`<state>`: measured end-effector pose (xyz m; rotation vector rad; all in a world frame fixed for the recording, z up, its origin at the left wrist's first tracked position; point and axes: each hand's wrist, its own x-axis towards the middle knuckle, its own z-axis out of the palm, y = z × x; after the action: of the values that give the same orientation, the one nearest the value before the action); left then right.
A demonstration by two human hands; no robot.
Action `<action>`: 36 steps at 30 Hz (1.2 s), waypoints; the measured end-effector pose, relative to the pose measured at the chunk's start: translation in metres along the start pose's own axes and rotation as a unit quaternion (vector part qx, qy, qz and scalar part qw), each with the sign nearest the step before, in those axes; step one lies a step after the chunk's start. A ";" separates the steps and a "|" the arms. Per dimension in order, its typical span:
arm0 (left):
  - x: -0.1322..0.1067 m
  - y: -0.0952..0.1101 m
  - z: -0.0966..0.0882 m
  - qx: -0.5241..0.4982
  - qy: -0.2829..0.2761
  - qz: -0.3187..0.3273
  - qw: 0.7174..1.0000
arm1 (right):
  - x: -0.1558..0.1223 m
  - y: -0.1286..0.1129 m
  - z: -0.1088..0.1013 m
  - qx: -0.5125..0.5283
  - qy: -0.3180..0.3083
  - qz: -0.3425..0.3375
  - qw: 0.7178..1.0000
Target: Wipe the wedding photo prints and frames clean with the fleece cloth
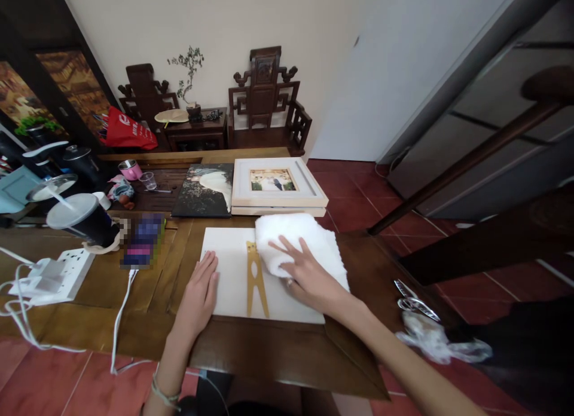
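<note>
At mid-frame, on the brown table (pixel 287 350): white board (pixel 231 287), w/ yellow cut-out (pixel 256 281) lying on it, legs toward bottom of frame. Bracing board's left edge w/ left hand (pixel 202 290), fingers together, laid flat, gripping nothing. Pressing on white cloth (pixel 321 242) w/ right hand (pixel 309 278), fingers splayed, not clamped, over the board's right part. Prob. a wipe or press: use light, even pressure; lift, don't drag, near the thin legs. Cloth's underside hidden, so can't tell re contact w/ the cut-out.
</note>
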<state>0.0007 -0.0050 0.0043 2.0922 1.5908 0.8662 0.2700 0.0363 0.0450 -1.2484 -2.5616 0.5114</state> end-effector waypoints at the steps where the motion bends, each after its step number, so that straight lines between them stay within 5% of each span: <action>1: 0.000 0.000 0.000 0.001 -0.001 0.000 1.000 | -0.011 -0.009 -0.002 0.005 -0.020 0.004 1.000; 8: 0.003 -0.001 0.001 0.004 0.002 0.003 1.000 | -0.080 -0.052 -0.045 0.110 -0.204 0.031 0.972; 14: 0.002 0.001 0.000 0.003 0.006 0.004 1.000 | -0.036 -0.006 -0.047 0.098 -0.132 0.055 0.985; 18: 0.002 0.002 -0.001 0.000 0.008 0.002 1.000 | 0.014 0.017 -0.021 0.031 -0.018 0.062 0.997; 21: 0.001 0.001 0.000 -0.001 0.008 0.002 1.000 | 0.021 0.008 0.004 -0.023 0.047 0.061 0.997; 25: 0.001 0.001 0.001 0.002 0.006 0.004 1.000 | -0.018 -0.027 0.016 -0.048 -0.006 0.042 0.998; 31: 0.002 0.002 0.000 0.006 0.005 0.004 1.000 | -0.089 -0.065 -0.027 0.061 -0.146 -0.007 0.987; 36: 0.002 0.001 0.001 0.013 0.003 0.004 1.000 | -0.063 -0.039 -0.040 0.098 -0.151 0.009 0.984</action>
<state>0.0023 -0.0034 0.0048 2.1167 1.6055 0.8602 0.2950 -0.0277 0.0936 -1.2044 -2.6573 1.0007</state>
